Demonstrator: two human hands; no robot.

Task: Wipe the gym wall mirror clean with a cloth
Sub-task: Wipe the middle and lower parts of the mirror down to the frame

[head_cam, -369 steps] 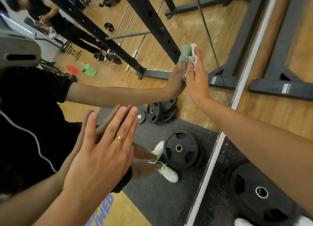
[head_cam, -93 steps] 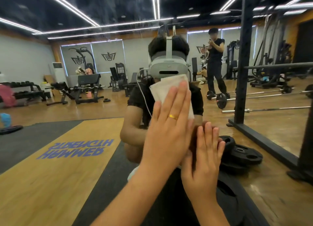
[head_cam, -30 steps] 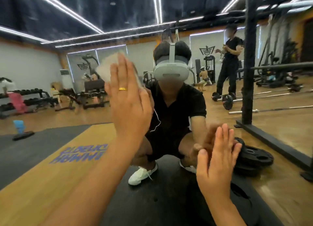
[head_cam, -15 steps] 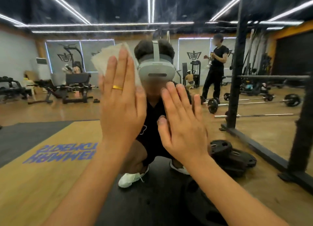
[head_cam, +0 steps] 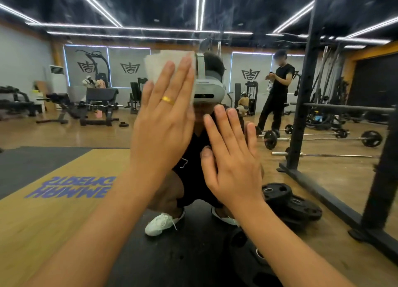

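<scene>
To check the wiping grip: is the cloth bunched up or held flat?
Flat. The left hand presses the cloth to the mirror with straight fingers; a smooth sheet shows above them.

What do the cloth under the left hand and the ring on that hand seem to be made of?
The cloth looks like thin, pale fabric or paper towel with a matte finish and soft, layered edges; I cannot tell which. The ring on the left hand looks like polished yellow metal, perhaps gold, because it glints.
</scene>
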